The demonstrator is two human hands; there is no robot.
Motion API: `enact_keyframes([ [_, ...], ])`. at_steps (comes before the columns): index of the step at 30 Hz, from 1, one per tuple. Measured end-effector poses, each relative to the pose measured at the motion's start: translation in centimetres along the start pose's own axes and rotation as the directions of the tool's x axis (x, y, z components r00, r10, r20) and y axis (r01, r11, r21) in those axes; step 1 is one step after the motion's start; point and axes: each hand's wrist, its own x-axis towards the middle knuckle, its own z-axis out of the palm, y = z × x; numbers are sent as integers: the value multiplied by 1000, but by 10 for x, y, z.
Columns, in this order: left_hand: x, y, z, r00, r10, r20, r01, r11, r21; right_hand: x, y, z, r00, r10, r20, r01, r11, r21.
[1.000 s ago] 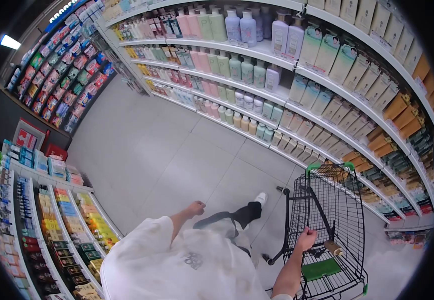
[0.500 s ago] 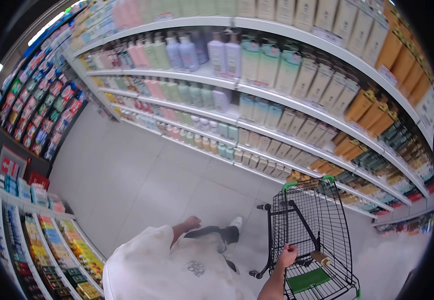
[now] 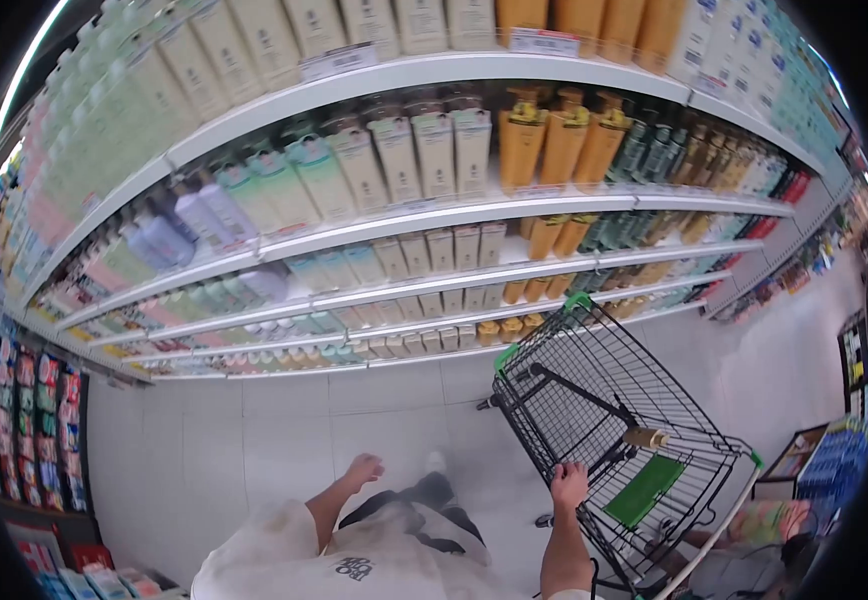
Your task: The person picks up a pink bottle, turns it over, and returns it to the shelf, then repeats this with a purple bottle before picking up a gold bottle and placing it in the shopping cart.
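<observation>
A black wire shopping cart (image 3: 609,375) with green corners stands at the right. My right hand (image 3: 569,485) is closed at the cart's near left side rim. Inside the basket lies a gold-brown bottle (image 3: 646,438), to the right of that hand, not touched by it. Beside it is a green panel (image 3: 644,492). My left hand (image 3: 362,470) hangs in front of my white shirt, over the floor, its fingers loosely apart and holding nothing.
Long shelves (image 3: 454,205) of boxed and pump bottles curve across the front. Packaged goods hang on a rack (image 3: 29,420) at the left. Grey floor tiles (image 3: 284,420) lie below the shelves. Beyond the cart at the lower right, a person (image 3: 754,565) is partly visible.
The view has turned to the right, so the shelves have shifted left. The cart now appears more slanted, with my right hand still at its side. My left hand remains free and appears lower.
</observation>
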Motion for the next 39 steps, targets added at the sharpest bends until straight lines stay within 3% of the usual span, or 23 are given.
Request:
enact_keyframes([
  [7, -7, 15, 13, 998, -67, -23, 67, 998, 19, 41, 37, -10, 997, -7, 81, 10, 999, -39],
  [12, -18, 20, 39, 989, -87, -117, 84, 996, -30, 71, 61, -18, 999, -15, 48, 19, 997, -76],
  [16, -21, 16, 87, 987, -115, -109, 101, 988, -120, 91, 85, -33, 990, 12, 139, -6, 999, -44],
  [20, -24, 23, 142, 988, -140, -67, 134, 987, -92, 114, 100, -55, 972, 67, 223, -53, 996, -68],
  [30, -24, 55, 257, 999, -4, -39, -2, 988, -154, 164, 169, -75, 961, 46, 273, -28, 997, -68],
  [39, -23, 43, 289, 981, -176, -82, 170, 982, -77, 207, 213, -95, 982, 20, 189, 4, 992, -129],
])
